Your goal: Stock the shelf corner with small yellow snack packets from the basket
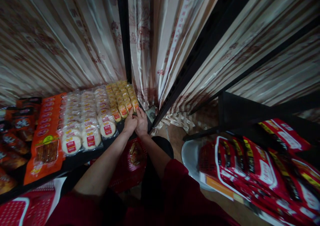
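At the right end of a black shelf, rows of small yellow packaged cakes (120, 97) with red labels stand on edge. My left hand (131, 122) is at the front of these rows, its fingers curled together. Right beside it, my right hand (141, 122) has its fingers bent against the front small yellow packaged cake (135, 105) of the rightmost row. The two hands touch or nearly touch, and whatever lies between the fingertips is mostly hidden. To the left stand rows of larger round packaged pastries (90, 140) in clear wrap.
Orange snack packs (47, 142) and dark orange bags (17, 132) fill the shelf's left. Below my arms is a red basket (128, 174) with packages. A grey stool (191, 157) and red packs (258, 162) are on the right. Black posts (190, 66) stand before curtains (82, 36).
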Action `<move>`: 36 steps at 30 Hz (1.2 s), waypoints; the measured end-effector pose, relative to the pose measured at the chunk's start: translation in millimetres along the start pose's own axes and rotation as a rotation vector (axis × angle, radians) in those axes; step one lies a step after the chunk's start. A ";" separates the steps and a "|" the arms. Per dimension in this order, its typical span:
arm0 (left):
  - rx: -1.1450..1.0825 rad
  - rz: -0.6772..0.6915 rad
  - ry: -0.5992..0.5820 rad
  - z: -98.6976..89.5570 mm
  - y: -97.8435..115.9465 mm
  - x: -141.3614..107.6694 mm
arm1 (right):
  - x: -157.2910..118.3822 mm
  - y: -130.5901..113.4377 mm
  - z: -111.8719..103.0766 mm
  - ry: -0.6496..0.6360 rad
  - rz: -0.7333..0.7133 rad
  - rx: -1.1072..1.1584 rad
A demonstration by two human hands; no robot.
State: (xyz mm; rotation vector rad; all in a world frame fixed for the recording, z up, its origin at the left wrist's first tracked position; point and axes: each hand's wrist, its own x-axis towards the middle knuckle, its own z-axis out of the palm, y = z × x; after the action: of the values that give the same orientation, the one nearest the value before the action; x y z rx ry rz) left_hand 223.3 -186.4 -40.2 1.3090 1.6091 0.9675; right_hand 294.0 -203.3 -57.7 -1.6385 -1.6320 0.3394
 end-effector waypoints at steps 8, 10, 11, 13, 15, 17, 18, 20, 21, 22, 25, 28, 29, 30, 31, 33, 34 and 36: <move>0.127 0.060 -0.014 -5.2 8.0 -10.2 | -1.5 2.3 3.3 0.002 0.015 -0.007; 0.134 0.059 -0.039 -5.7 8.6 -10.3 | -0.7 1.7 3.3 -0.002 0.014 -0.024; 0.134 0.053 -0.052 -5.9 8.5 -9.7 | -0.4 1.2 3.1 -0.003 0.010 -0.033; 0.131 0.038 -0.066 -6.3 7.4 -8.2 | 0.2 0.1 2.3 -0.007 -0.005 -0.048; 0.122 0.035 -0.067 -6.6 6.0 -7.2 | 0.3 -0.9 1.5 -0.006 -0.021 -0.055; 0.121 0.045 -0.067 -6.7 5.0 -7.3 | 0.1 -1.4 1.0 -0.005 -0.031 -0.059; 0.124 0.054 -0.066 -6.6 4.6 -7.7 | 0.0 -1.4 0.9 -0.004 -0.033 -0.061; 0.135 0.075 -0.056 -6.2 4.1 -8.6 | 0.1 -1.4 1.1 -0.001 -0.026 -0.061; 0.141 0.081 -0.049 -5.8 3.7 -8.8 | 0.2 -1.4 1.3 0.004 -0.021 -0.058; 0.145 0.084 -0.044 -5.5 3.3 -8.9 | 0.3 -1.3 1.6 0.009 -0.016 -0.055; 0.143 0.072 -0.046 -4.9 2.0 -8.2 | 0.8 -0.9 2.8 0.017 -0.010 -0.043; 0.132 0.066 -0.063 -5.4 2.4 -8.4 | 0.8 0.1 4.1 0.022 -0.014 -0.027; 0.134 0.065 -0.069 -5.8 3.2 -8.9 | 0.7 0.4 4.4 0.022 -0.017 -0.019; 0.139 0.065 -0.074 -6.2 4.1 -9.4 | 0.6 0.8 4.5 0.020 -0.020 -0.011; 0.145 0.064 -0.077 -6.6 5.1 -9.8 | 0.5 1.0 4.5 0.019 -0.022 -0.002; 0.160 0.061 -0.081 -6.9 6.7 -10.2 | 0.4 1.5 4.0 0.012 -0.026 0.011; 0.167 0.056 -0.082 -6.7 7.1 -10.0 | 0.5 1.7 3.7 0.009 -0.029 0.018; 0.179 0.049 -0.084 -6.0 6.8 -9.2 | 0.7 1.9 3.4 0.004 -0.035 0.031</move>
State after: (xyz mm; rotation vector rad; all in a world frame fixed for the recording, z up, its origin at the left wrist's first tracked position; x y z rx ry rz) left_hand 221.2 -194.7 -30.6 1.4963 1.6356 0.8011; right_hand 293.2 -201.3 -61.0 -1.5846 -1.6430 0.3414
